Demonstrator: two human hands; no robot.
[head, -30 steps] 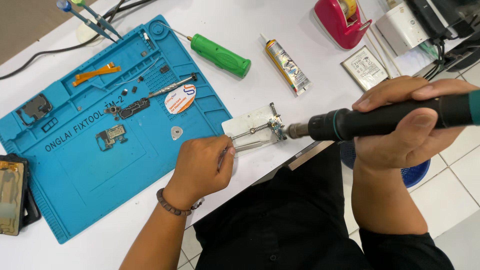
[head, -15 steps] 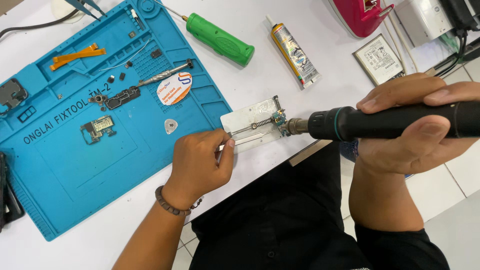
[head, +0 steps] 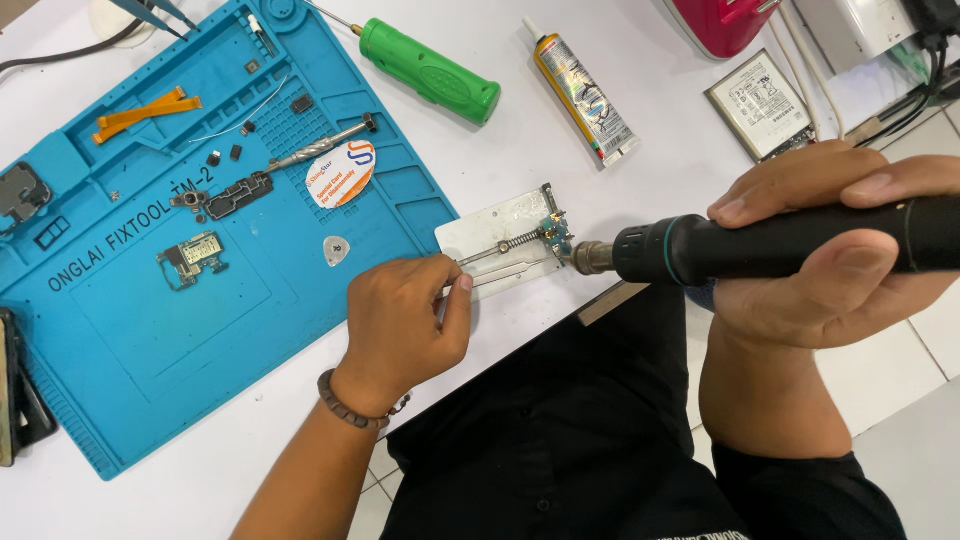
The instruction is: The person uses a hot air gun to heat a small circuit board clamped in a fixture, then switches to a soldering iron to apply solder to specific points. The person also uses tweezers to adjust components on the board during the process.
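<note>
White bench (head: 640,110), with blue work mat (head: 150,330) left of the landmark silver clamp plate (head: 500,240) near its front edge; right hand (head: 830,250), fingers closed round a black hot-air handpiece (head: 780,245), nozzle at the plate's small blue-green circuit board (head: 556,232); left hand (head: 405,325), fingers pinched on tweezers (head: 500,270).

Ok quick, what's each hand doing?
Left hand: closed, pinching tweezers on the metal plate.
Right hand: closed around the black tool.

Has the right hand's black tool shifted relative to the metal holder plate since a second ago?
No. The tool's nozzle sits at the right end of the metal holder plate, as before; only the camera view shifted. The right hand grips it.
</note>
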